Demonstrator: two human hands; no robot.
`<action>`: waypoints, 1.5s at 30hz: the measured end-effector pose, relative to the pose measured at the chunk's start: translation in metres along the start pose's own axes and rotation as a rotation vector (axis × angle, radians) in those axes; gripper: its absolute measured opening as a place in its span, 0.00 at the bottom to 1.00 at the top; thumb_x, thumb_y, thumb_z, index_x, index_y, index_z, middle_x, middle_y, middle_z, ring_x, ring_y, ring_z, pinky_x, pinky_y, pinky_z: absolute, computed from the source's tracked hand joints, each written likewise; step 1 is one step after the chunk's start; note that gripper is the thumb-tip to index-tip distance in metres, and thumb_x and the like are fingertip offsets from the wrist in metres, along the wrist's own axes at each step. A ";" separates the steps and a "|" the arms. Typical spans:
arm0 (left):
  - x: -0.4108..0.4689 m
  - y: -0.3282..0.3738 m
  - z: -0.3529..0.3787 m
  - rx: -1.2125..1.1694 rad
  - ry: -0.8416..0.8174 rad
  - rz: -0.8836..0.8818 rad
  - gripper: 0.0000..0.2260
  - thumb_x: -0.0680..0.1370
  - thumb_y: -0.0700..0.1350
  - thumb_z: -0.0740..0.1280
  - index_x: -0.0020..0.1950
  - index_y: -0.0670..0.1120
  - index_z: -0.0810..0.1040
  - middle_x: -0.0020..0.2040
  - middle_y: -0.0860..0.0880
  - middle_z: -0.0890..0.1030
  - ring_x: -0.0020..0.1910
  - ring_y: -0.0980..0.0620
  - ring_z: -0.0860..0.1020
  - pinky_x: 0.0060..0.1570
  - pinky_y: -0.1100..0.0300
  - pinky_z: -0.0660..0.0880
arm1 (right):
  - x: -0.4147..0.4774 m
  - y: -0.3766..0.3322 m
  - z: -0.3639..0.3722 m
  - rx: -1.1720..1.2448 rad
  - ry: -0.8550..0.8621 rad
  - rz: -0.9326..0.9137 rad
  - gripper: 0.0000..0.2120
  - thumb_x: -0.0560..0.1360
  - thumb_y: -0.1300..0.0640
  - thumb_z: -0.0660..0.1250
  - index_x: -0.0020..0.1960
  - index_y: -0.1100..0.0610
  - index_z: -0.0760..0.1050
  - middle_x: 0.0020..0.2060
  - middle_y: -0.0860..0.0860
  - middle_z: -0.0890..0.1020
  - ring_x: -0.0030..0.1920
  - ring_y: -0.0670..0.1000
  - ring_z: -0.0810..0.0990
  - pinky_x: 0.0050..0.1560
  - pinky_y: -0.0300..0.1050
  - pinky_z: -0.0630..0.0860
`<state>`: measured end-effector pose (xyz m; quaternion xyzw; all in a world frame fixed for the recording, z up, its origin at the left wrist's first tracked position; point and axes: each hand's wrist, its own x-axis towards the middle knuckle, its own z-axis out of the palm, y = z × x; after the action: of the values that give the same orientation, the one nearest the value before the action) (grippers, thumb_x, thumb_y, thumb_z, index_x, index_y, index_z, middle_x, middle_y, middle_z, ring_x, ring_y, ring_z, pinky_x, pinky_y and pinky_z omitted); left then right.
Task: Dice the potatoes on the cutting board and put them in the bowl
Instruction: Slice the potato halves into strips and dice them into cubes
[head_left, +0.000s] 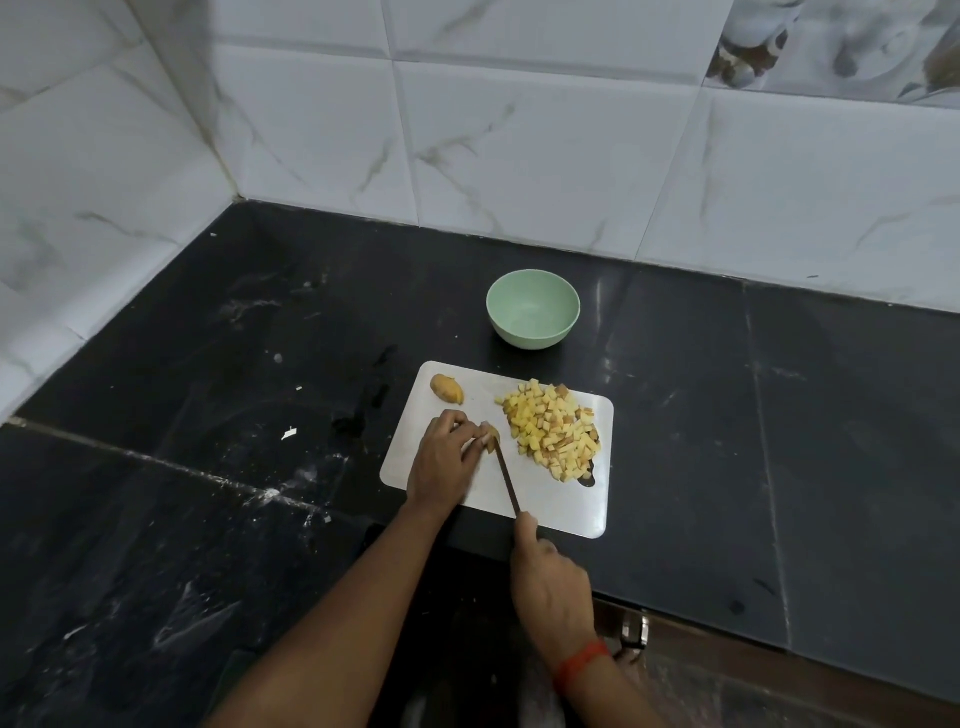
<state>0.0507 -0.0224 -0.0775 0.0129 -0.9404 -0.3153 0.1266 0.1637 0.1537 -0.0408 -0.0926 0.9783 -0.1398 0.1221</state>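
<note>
Black stone worktop (208, 364), white specks and smears across its left part. White marble-look tiled wall (519, 156) behind and to the left.

White cutting board (561, 504) lies right of centre, near the worktop's front edge. An unpeeled potato chunk (447, 388) sits at the board's far-left corner, on its own and apart from everything else.

Just nearer than the chunk is the left hand (447, 457), palm down on the board's left side. Its fingers are curled and pinch a small potato piece (491, 432) against the board. Most of the piece is hidden under the fingertips.

The knife (506, 480) runs diagonally from that piece back toward the person. The blade end is at the piece, right beside the left fingertips. Cannot tell whether the edge is into the potato or only touching it.

The right hand (550, 587) is at the board's near edge and grips the knife handle, fingers wrapped round it. A red band (579, 662) is on that wrist.

The pale green bowl (532, 306) stands upright on the worktop just beyond the board's far edge, not touching it.

The pile of diced potato (553, 431) covers the board's right half. The cubes are yellow, some with skin on. The pile is apart from the knife and both hands, and a few cubes lie close to the right edge.
</note>
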 end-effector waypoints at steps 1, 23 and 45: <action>-0.001 0.001 0.000 0.001 0.003 -0.002 0.09 0.82 0.49 0.66 0.54 0.45 0.82 0.55 0.49 0.76 0.54 0.52 0.73 0.51 0.57 0.73 | 0.000 0.001 0.001 -0.005 0.009 0.006 0.11 0.82 0.59 0.51 0.63 0.52 0.54 0.44 0.49 0.80 0.39 0.53 0.83 0.34 0.47 0.70; -0.001 0.003 -0.002 -0.005 -0.006 -0.042 0.11 0.82 0.49 0.66 0.56 0.45 0.84 0.55 0.50 0.76 0.53 0.54 0.72 0.49 0.57 0.74 | 0.045 -0.020 -0.012 0.173 0.149 0.058 0.05 0.84 0.53 0.51 0.57 0.53 0.62 0.36 0.50 0.81 0.33 0.54 0.80 0.31 0.46 0.71; -0.001 0.005 -0.003 0.045 -0.002 -0.012 0.09 0.82 0.46 0.67 0.56 0.43 0.83 0.56 0.48 0.77 0.55 0.50 0.73 0.51 0.56 0.74 | -0.001 -0.001 0.004 -0.020 0.003 0.011 0.10 0.83 0.59 0.50 0.63 0.53 0.56 0.44 0.50 0.81 0.39 0.54 0.83 0.34 0.48 0.71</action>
<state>0.0523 -0.0206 -0.0723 0.0210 -0.9473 -0.2950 0.1235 0.1657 0.1514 -0.0439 -0.0883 0.9803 -0.1294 0.1202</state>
